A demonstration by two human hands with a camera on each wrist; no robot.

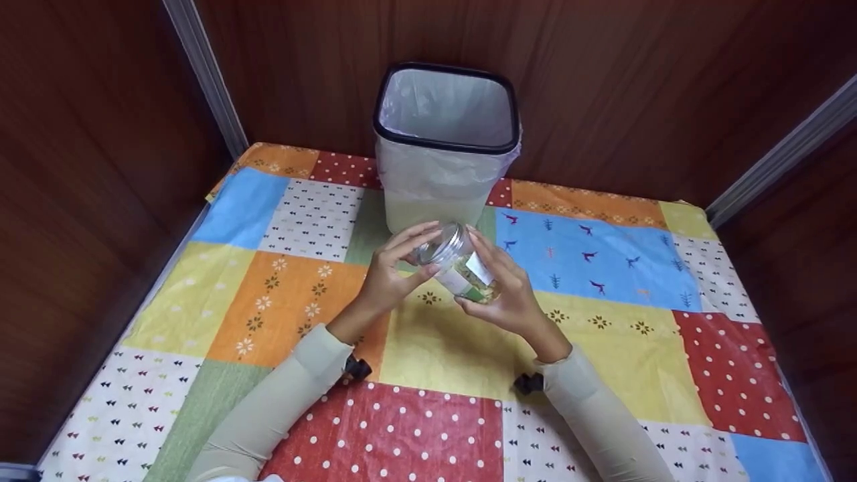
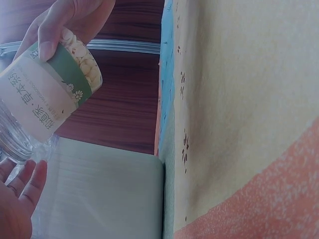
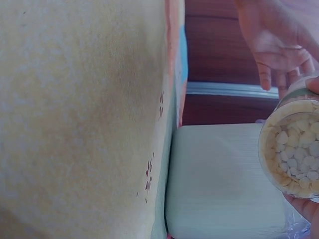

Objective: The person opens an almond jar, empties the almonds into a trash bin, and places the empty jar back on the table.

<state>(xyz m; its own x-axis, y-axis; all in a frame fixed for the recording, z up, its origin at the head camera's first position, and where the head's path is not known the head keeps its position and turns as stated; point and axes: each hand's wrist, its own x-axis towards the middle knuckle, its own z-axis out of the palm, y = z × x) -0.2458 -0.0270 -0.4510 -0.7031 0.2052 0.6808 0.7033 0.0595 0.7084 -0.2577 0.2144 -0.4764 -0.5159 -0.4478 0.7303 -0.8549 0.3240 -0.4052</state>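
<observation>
A clear plastic jar [image 1: 464, 271] with a green and white label is held tilted above the patchwork tablecloth [image 1: 602, 314], its clear lid [image 1: 442, 246] pointing up and left toward the bin. Pale round pieces fill its lower part [image 3: 295, 149]. My right hand [image 1: 503, 284] grips the jar's body from the right and below. My left hand [image 1: 396, 264] has thumb and fingers curled round the lid. In the left wrist view the jar [image 2: 45, 99] hangs between the right hand [image 2: 67, 20] above and the left hand's fingers [image 2: 20, 191] below.
A pale square waste bin [image 1: 445, 144] with a black rim and a plastic liner stands at the table's far edge, just behind the hands. Brown wooden walls close in the table on the left, back and right.
</observation>
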